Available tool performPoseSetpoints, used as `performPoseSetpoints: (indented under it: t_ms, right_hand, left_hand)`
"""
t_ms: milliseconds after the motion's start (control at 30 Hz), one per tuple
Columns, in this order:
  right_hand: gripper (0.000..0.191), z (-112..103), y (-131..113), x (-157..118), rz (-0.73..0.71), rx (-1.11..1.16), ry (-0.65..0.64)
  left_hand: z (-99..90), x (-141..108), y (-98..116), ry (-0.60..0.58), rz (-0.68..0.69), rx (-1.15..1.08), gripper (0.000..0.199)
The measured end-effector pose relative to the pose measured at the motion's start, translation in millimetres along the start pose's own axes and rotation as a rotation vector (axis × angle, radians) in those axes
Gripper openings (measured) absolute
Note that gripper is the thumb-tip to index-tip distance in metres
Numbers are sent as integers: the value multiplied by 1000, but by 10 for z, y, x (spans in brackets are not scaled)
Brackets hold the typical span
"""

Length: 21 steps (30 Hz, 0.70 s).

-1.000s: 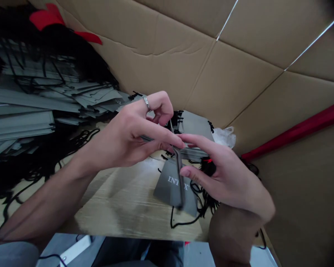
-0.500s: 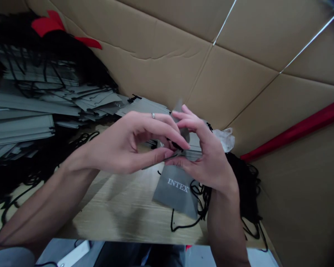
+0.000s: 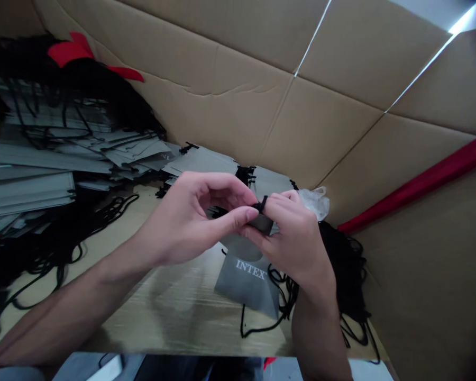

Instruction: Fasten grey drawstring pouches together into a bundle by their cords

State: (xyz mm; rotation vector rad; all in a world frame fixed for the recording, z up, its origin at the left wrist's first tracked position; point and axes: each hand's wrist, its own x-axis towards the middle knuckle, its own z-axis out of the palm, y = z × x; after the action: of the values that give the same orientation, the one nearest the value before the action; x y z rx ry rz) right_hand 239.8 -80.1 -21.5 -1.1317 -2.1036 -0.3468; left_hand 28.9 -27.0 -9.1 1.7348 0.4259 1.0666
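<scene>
Above the table, my left hand (image 3: 198, 217) pinches a black cord (image 3: 261, 205) between thumb and fingers. My right hand (image 3: 295, 233) is closed on the same cord and on a small grey piece (image 3: 262, 223), its fingertips close to those of my left hand. Part of the grey piece is hidden by the fingers. Below the hands a grey pouch marked INTEX (image 3: 248, 283) lies on the table, with black cord looped at its right side.
Piles of grey pouches (image 3: 27, 190) with black cords fill the left. More grey pouches (image 3: 206, 159) lie by the cardboard wall (image 3: 222, 69). A clear plastic bag (image 3: 316, 202) and a black cord bundle (image 3: 343, 264) are at the right.
The black cord now shows between my fingertips. My right hand's fingers have curled in and moved lower, and the grey piece has turned. The view has shifted slightly.
</scene>
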Motion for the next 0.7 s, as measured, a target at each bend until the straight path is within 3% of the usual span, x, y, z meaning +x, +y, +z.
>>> performPoseSetpoints:
  t_ms: [67,233,400,600,700]
  right_hand:
    - [42,-27,-17,-6,-7,6,19]
    - [27,-236,-114,-31,107,155,48]
    - [19,-277,-194,-55,223,293,201]
    - [29,-123,-175,-32,211,464,352]
    - [40,-100,-140,-19,211,599,334]
  left_hand:
    - [-1,-10,1,25,25,30,3]
    - [-19,31,-38,57,14,-12,5]
    - [-7,84,-26,30,7,-150,10]
    - [30,67,-36,60,103,-101,15]
    - [30,50,-74,97,177,2,12]
